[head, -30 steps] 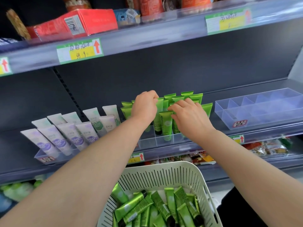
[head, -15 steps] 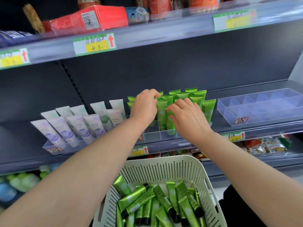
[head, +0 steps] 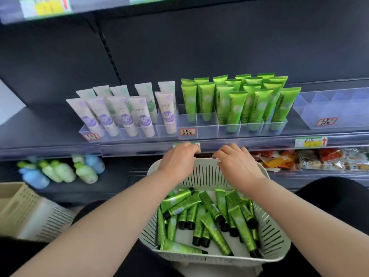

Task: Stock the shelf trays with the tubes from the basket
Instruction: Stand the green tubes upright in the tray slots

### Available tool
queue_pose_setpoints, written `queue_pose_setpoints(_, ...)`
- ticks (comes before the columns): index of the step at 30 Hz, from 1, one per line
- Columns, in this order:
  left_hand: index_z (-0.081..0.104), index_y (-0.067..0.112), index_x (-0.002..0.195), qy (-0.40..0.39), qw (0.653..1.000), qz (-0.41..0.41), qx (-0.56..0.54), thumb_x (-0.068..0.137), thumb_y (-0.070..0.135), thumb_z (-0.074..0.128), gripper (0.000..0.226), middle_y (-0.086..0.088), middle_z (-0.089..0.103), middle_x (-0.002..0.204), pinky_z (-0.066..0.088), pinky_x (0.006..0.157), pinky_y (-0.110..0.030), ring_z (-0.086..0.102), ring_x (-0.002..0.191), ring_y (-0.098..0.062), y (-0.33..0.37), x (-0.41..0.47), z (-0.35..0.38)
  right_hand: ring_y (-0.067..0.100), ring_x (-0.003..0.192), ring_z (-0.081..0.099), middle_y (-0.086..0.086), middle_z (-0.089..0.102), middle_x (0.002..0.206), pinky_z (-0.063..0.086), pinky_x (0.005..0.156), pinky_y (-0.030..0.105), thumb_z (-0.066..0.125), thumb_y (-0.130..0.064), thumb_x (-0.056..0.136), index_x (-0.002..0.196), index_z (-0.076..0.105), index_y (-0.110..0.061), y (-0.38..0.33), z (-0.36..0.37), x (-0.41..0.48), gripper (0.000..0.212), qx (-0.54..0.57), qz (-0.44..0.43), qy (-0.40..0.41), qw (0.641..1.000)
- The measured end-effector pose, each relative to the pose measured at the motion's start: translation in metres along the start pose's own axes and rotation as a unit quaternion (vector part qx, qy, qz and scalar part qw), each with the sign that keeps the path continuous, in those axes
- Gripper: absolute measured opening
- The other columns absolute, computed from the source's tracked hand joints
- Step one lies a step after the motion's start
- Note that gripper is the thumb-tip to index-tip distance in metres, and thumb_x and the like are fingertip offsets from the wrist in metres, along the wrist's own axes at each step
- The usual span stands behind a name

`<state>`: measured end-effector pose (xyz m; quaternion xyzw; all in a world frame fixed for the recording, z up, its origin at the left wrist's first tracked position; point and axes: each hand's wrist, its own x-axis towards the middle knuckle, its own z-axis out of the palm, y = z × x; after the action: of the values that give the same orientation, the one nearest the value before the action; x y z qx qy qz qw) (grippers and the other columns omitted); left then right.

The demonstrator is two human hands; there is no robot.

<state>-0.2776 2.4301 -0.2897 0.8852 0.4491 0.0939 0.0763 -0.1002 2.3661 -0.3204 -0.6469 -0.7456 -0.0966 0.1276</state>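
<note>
Two hands, L hand [head: 179, 159] & R hand [head: 238, 165], hang mid-frame over the far rim of the white basket [head: 275, 236]. Fingers loosely bent, holding nothing. Lots of green tubes [head: 209, 214] lie in the basket, bottom mid. Shelf tubes [head: 235, 104] stand in the clear tray [head: 207, 129] above, mid-right.

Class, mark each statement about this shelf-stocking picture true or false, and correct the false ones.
1. Loose green tubes lie in the white basket. True.
2. The right hand holds a tube. False: no tube shows in its grip; it is over the basket's far rim.
3. The rightmost clear tray is packed with tubes. False: no tubes show in it.
4. The pale lilac-printed tubes stand left of the upright green tubes. True.
</note>
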Motion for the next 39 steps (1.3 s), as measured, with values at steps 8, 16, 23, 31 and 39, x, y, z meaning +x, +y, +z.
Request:
queue_pose_setpoints(8, 0.060, 0.020, 0.122, -0.098, 0.991, -0.082, -0.037, 0.096, 0.017, 0.056, 0.027, 0.004, 0.059, 0.118, 0.048, 0.086, -0.029, 0.057, 0.106, -0.014, -0.031, -0.049, 0.080, 0.021, 0.111, 0.045, -0.003, 0.053, 0.120, 0.038, 0.090, 0.034, 0.050, -0.010, 0.089, 0.125, 0.051, -0.025, -0.022, 0.059, -0.044, 0.039, 0.022, 0.001, -0.206, 0.978)
queue_pose_setpoints(16, 0.062, 0.013, 0.115, -0.209, 0.971, -0.114, -0.027, 0.088, -0.006, 0.053, 0.034, -0.004, 0.060, 0.109, 0.054, 0.080, -0.042, 0.062, 0.096, -0.024, -0.048, -0.075, 0.134, 0.026, 0.125, 0.036, 0.005, 0.044, 0.135, 0.033, 0.100, 0.040, 0.051, 0.002, 0.083, 0.137, 0.042, -0.018, -0.044, 0.104, -0.048, 0.058, -0.006, -0.035, -0.374, 0.927)
queue_pose_setpoints(23, 0.061, 0.011, 0.112, -0.244, 0.964, -0.107, -0.020, 0.090, -0.002, 0.054, 0.026, -0.007, 0.061, 0.108, 0.054, 0.078, -0.043, 0.060, 0.093, -0.026, -0.051, -0.074, 0.142, 0.030, 0.133, 0.026, 0.009, 0.032, 0.145, 0.027, 0.108, 0.044, 0.046, -0.005, 0.087, 0.139, 0.042, -0.019, -0.054, 0.125, -0.055, 0.054, -0.018, -0.052, -0.426, 0.903)
queue_pose_setpoints(31, 0.062, 0.010, 0.114, -0.325, 0.937, -0.125, -0.011, 0.090, -0.004, 0.053, 0.029, -0.007, 0.061, 0.107, 0.054, 0.084, -0.040, 0.062, 0.096, -0.027, -0.058, -0.079, 0.140, 0.016, 0.091, 0.053, -0.006, 0.055, 0.094, 0.042, 0.068, 0.026, 0.064, -0.020, 0.088, 0.107, 0.053, -0.022, -0.046, 0.105, -0.055, 0.022, 0.165, 0.057, -0.464, 0.868)
queue_pose_setpoints(39, 0.063, 0.003, 0.110, -0.453, 0.885, -0.065, 0.085, 0.087, -0.006, 0.052, 0.027, -0.011, 0.063, 0.106, 0.049, 0.077, -0.034, 0.062, 0.097, -0.027, -0.049, -0.085, 0.137, 0.008, 0.081, 0.056, -0.009, 0.064, 0.094, 0.045, 0.073, 0.023, 0.066, -0.026, 0.088, 0.108, 0.065, -0.023, -0.038, 0.073, -0.054, 0.020, 0.285, 0.089, -0.337, 0.893)
